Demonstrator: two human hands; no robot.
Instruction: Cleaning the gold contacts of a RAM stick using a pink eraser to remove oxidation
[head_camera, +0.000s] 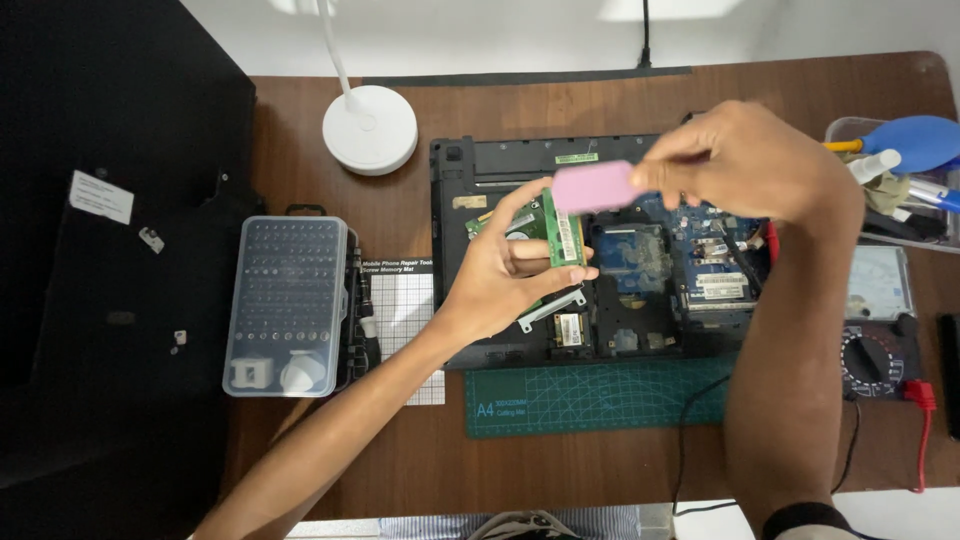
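**Memory module and pink eraser held over an opened laptop**

Left hand (500, 275) pinching one green memory module (564, 228) upright between thumb and fingers, above the opened laptop (520, 170). Right hand (750, 160) gripping one pink eraser (594, 186) by its end, fingers closed around it, eraser tip blurred and right at the module's top edge; actual contact hard to confirm.

Containers first. One clear-lidded screwdriver bit case (288, 305) at left, packed with rows of small bits, too fine to count, plus two pale larger pieces along its lower edge. One clear tray (845, 128) at far right, holding a blue air blower (920, 140), a white-capped bottle and a few pens, partly cut by the frame edge. Laptop shell itself open, blue circuit board (700, 265) and a metal bracket exposed inside.

Hidden or unclear: much of the board covered by both hands and the right forearm; a white gridded mat (405, 315) half tucked under the bit case; one multimeter (875, 360) with red lead partly behind the arm; a dark object clipped at the right border, unidentifiable.

Elsewhere: one white round lamp base (370, 128), one green cutting mat (600, 395), one black bag (110, 230) filling the left side, all on a brown wooden table (560, 460).
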